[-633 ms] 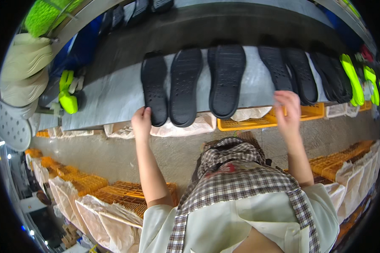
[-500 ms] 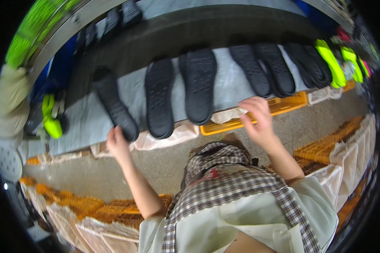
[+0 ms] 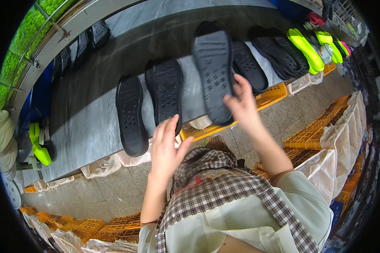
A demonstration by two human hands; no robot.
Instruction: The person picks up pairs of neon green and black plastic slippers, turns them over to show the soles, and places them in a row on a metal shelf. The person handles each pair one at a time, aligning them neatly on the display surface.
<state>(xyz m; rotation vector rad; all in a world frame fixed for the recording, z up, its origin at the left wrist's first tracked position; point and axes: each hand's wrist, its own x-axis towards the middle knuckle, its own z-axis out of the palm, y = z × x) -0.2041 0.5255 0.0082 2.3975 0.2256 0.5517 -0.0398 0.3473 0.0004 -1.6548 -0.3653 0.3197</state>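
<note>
A black shoe sole (image 3: 213, 76) with small holes and ridges is raised at the table's front edge, tilted toward me. My right hand (image 3: 244, 103) grips it by the lower right edge, thumb over its face. Left of it lies a pair of black soles (image 3: 165, 90), one over the other. My left hand (image 3: 165, 143) is open at their near end, fingertips at the sole and thumb spread away. Another black sole (image 3: 131, 116) lies further left and hangs over the edge. Behind my right hand rests one more black sole (image 3: 252, 69).
Further right on the grey tabletop (image 3: 86, 126) are more black soles (image 3: 278, 50) and bright yellow soles (image 3: 306, 50). Small yellow pieces (image 3: 39, 145) lie at the far left. Orange crates (image 3: 274, 96) with pale liners stand under the table; more crates (image 3: 312, 126) stand behind me.
My left hand has let go of the leftmost sole and moved right to the pair beside it. My right hand has taken hold of a sole and raised it. The view has shifted.
</note>
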